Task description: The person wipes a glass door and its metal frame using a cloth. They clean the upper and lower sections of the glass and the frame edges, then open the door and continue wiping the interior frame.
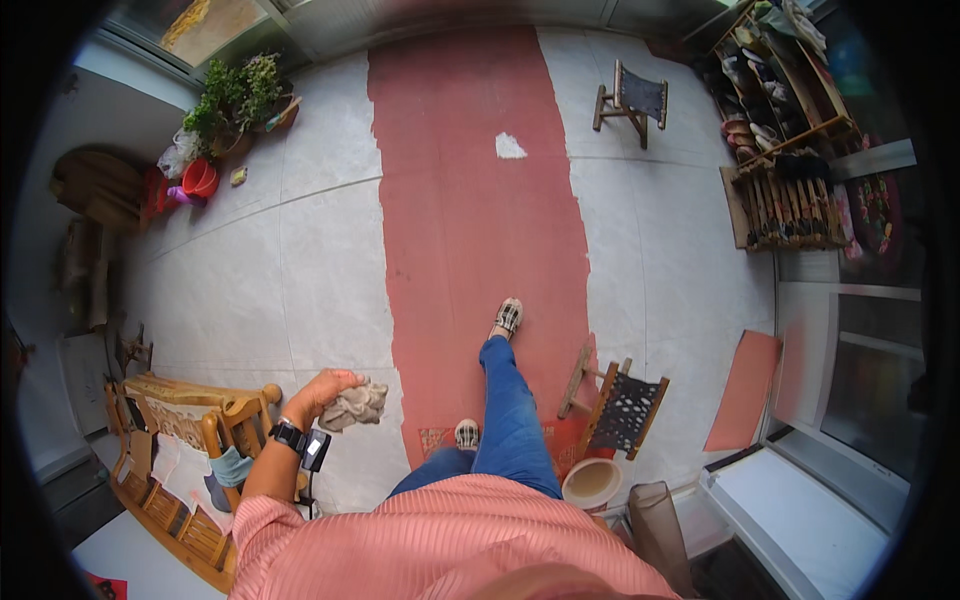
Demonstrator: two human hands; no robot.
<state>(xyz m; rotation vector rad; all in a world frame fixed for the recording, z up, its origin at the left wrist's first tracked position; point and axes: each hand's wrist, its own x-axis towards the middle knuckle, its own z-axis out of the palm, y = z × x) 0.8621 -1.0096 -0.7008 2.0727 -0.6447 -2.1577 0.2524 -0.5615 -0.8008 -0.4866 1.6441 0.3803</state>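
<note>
A crumpled beige cloth (355, 406) hangs from my left hand (334, 390), whose fingers are closed on its upper edge. A black watch and a small black device are at that wrist. Below the hand is grey tiled floor (330, 465), just left of a long red floor runner (480, 225) with ragged edges and a white torn patch. My right hand is out of view. On my right side a folding stool (626, 405) with a woven dark seat stands partly over the runner, beside a pale bucket (592, 482).
A carved wooden bench (202, 382) stands at lower left. Potted plants (232, 97) and a red bucket (200, 178) line the upper left wall. Another folding stool (641, 94) stands at upper right, near a shoe rack (802, 135). A red panel (742, 390) lies at right.
</note>
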